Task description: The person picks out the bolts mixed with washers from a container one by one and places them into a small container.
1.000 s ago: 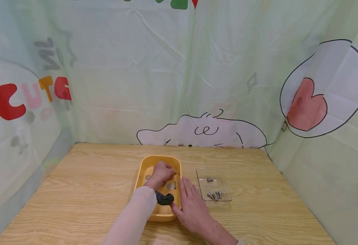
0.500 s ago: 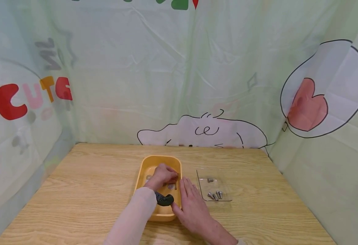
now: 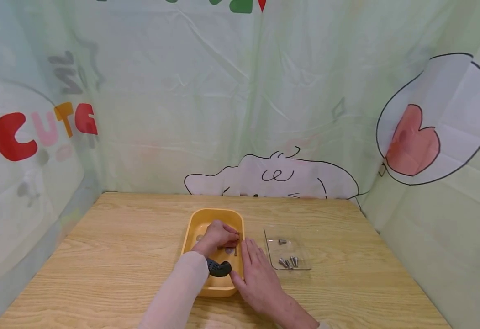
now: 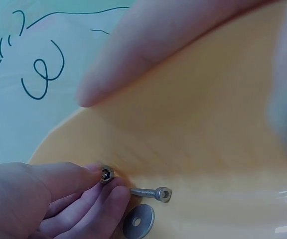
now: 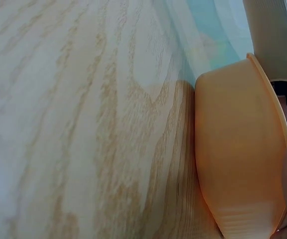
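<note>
My left hand (image 3: 220, 235) reaches into a yellow tray (image 3: 216, 211), near its right wall. Thumb and fingers pinch a hex socket screw (image 4: 107, 174), its recessed head facing the left wrist camera. Just beside the fingertips lies a second socket screw (image 4: 156, 193), and a flat metal washer (image 4: 147, 216) is partly covered by the fingers. Along the outside of the tray's right wall rests my right hand (image 3: 260, 276), fingers straight and together, thumb at the rim. In the right wrist view the tray's outer wall (image 5: 238, 149) fills the right side.
To the right of the tray stands a clear plastic box (image 3: 295, 246) holding several screws (image 3: 294, 261). Another washer (image 3: 199, 238) lies at the tray's left. The wooden table (image 3: 133, 246) ends at a printed curtain (image 3: 161, 137) behind.
My left hand has shifted slightly right, closer to the tray's right wall, and then stayed nearly still. The right hand holds its place against the tray.
</note>
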Tool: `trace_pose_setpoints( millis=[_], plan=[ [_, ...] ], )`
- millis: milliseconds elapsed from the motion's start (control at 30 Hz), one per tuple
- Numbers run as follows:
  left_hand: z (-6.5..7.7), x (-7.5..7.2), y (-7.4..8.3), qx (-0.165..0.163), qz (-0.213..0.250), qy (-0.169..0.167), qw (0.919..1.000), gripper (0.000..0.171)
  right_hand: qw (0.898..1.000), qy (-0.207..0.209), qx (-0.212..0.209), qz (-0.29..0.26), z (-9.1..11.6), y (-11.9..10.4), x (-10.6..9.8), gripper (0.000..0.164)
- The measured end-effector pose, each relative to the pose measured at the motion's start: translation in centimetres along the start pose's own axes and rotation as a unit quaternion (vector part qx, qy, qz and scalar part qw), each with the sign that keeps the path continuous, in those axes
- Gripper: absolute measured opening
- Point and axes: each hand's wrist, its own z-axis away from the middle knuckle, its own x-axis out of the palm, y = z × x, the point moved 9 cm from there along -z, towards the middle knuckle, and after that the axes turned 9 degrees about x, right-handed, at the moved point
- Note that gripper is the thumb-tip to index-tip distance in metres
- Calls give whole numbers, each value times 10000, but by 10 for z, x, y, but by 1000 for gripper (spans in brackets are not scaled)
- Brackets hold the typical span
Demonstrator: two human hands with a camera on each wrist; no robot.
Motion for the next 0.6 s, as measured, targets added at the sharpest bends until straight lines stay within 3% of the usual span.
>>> trace_pose_setpoints(
  millis=[233,600],
  plan=[
    [1,-3,2,8,19,8,10000,14,10000,17,-33,10,-1,0,0,81],
    [2,-6,23,471,262,-44,9985,17,9999,-102,-43,-75,1,-1,-3,88]
  ],
)
